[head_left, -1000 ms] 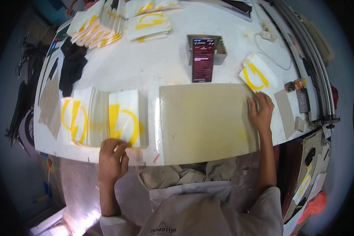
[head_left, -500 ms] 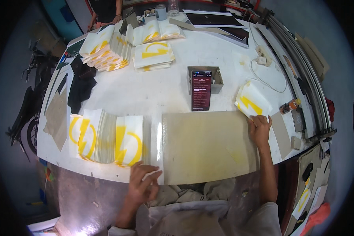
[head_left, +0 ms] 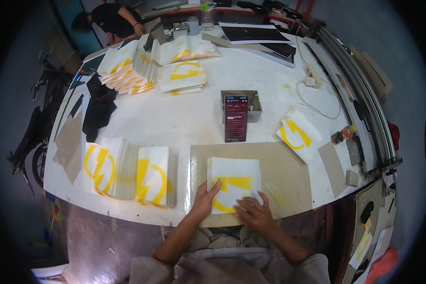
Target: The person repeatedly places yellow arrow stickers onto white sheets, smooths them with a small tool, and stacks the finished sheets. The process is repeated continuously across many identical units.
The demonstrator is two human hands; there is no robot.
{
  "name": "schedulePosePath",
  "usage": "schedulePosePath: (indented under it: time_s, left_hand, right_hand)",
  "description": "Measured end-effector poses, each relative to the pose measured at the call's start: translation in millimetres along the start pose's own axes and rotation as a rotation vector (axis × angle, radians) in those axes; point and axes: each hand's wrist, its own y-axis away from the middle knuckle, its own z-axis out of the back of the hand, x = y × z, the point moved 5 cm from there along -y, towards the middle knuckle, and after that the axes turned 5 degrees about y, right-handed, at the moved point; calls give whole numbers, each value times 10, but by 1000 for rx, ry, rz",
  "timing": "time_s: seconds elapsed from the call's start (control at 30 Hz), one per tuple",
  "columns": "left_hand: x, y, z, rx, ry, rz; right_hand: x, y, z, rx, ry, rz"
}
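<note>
Both hands press 1 white sheet (head_left: 235, 182) with a yellow mark flat on the tan board (head_left: 288, 170) at the near table (head_left: 189, 123) edge. The left hand (head_left: 204, 201) lies on its near-left corner, fingers spread and gripping nothing; the right hand (head_left: 253, 213) lies open on its near edge. The step looks like squaring or smoothing the sheet; the next move calls for even pressure. 0.5 s ago the board was bare, the right hand was at the small sheets (head_left: 299, 134) to the right, and the left hand was off the table.
</note>
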Motion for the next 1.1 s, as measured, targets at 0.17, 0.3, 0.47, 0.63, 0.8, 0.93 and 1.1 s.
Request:
schedulePosePath:
  time_s: [0.17, 0.3, 0.47, 0.63, 0.8, 0.93, 1.1]
  left_hand:
    - [-158, 170, 128, -122, -99, 45]
    - [-173, 194, 189, -180, 51, -21]
    - [-207, 172, 198, -197, 32, -101]
    - [-104, 144, 246, -158, 47, -35]
    - [-79, 148, 194, -120, 16, -36]
    - [-79, 99, 249, -104, -109, -11]
    - [17, 91, 391, -28, -110, -36]
  right_hand:
    - [-444, 85, 74, -382, -179, -631]
    - [-702, -40, -189, -347, -1054, -932]
    - [-696, -25, -102, -445, -1126, -969]
    - [-721, 102, -15, -408, -1176, -939]
    - [-749, 138, 46, -353, -1196, -914]
    - [-791, 143, 39, -301, -1293, -885]
    - [-723, 37, 71, -273, -1408, -814]
